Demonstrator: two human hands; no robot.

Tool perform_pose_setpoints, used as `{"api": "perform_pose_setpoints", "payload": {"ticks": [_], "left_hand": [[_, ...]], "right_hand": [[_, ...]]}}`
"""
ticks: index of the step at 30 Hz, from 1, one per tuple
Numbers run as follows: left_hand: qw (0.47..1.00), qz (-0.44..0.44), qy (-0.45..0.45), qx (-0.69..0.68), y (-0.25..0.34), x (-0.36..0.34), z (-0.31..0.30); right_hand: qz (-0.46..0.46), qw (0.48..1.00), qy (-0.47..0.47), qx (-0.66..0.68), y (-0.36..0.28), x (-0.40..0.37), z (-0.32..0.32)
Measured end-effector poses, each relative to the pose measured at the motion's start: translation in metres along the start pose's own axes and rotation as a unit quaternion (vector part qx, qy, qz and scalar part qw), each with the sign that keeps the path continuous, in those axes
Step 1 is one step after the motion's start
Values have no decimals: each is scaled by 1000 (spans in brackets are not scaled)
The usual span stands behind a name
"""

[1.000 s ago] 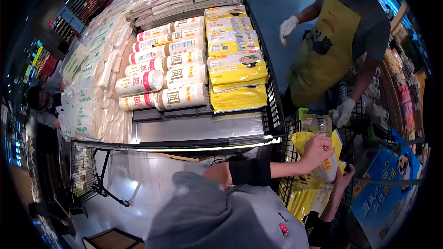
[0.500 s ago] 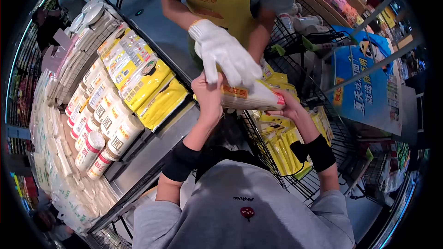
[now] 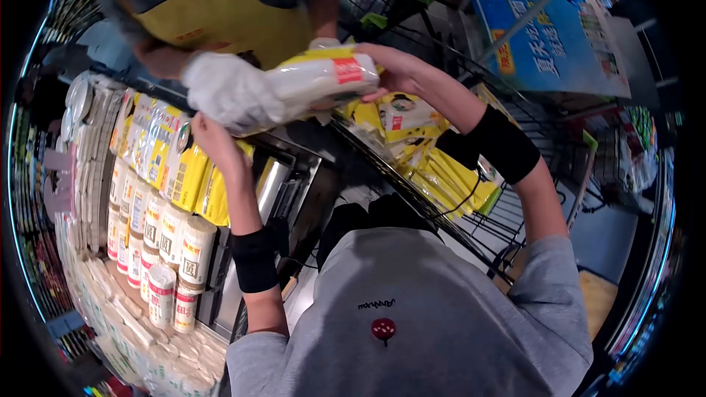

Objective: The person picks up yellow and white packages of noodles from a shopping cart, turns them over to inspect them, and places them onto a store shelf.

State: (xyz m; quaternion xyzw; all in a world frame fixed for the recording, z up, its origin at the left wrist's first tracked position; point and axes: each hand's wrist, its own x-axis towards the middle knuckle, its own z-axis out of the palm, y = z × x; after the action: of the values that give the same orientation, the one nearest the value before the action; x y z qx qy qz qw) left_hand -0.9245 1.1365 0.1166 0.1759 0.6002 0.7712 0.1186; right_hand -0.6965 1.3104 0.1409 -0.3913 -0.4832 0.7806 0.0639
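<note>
A plastic-wrapped noodle pack, white with yellow and a red label, spans the space before me at a tilt. My right hand grips its right end, fingers wrapped round the edge. At the pack's other side, my left hand has curled fingers, partly behind a co-worker's white-gloved hand; what they hold is hidden. That glove, blurred, lies against the left part of the pack. Below my left hand are yellow noodle packs on the display.
White noodle rolls stand in rows on the left display. A black wire cart with yellow packs is at right. The co-worker's yellow apron is across from me. A blue poster box stands behind the cart.
My view has turned. The noodle pack and both my hands have shifted left over the display, and my hands are farther apart. The gloved hand has moved with the pack.
</note>
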Motion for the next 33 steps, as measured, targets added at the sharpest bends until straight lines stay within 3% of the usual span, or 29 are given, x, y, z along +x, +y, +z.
{"api": "perform_pose_setpoints", "payload": {"ticks": [1,2,5,7,9,10,12,13,15,17,19,20,23,25,26,29,33], "left_hand": [[1000,-8,-12,-7,10,0,-1],[998,23,51,37,14,-4,-3],[960,149,214,105,28,-38,6],[946,208,215,127,27,-66,19],[975,152,135,90,22,-99,41],[941,237,48,237,5,-114,43],[964,172,-106,174,-12,-148,69],[971,99,-190,107,-31,-163,78],[924,-78,-367,71,-65,-194,97],[873,-173,-448,80,-103,-225,111],[835,-138,-520,115,-130,-251,124],[812,-157,-548,122,-142,-261,131],[761,-193,-605,134,-171,-286,161],[733,-201,-630,162,-192,-296,179],[716,-197,-644,187,-205,-298,188],[697,-203,-651,222,-222,-308,217],[698,-226,-651,195,-222,-312,229]], "right_hand": [[12,999,-4,50,-8,-6,-4],[58,993,5,104,-16,-15,-10],[-111,989,-15,94,-14,-46,-46],[-149,983,65,86,1,-68,-78],[-129,976,137,106,35,-82,-122],[-95,971,178,132,53,-92,-136],[-58,953,246,167,103,-110,-168],[-40,937,288,193,123,-122,-173],[-10,907,354,227,162,-146,-185],[14,884,400,243,203,-171,-200],[31,860,472,192,233,-186,-213],[43,850,481,211,250,-190,-226],[80,823,557,76,292,-179,-273],[53,741,618,-258,307,-161,-289],[112,761,587,-252,304,-154,-297],[4,703,597,-387,330,-127,-321],[-2,720,546,-427,317,-122,-325]]}}
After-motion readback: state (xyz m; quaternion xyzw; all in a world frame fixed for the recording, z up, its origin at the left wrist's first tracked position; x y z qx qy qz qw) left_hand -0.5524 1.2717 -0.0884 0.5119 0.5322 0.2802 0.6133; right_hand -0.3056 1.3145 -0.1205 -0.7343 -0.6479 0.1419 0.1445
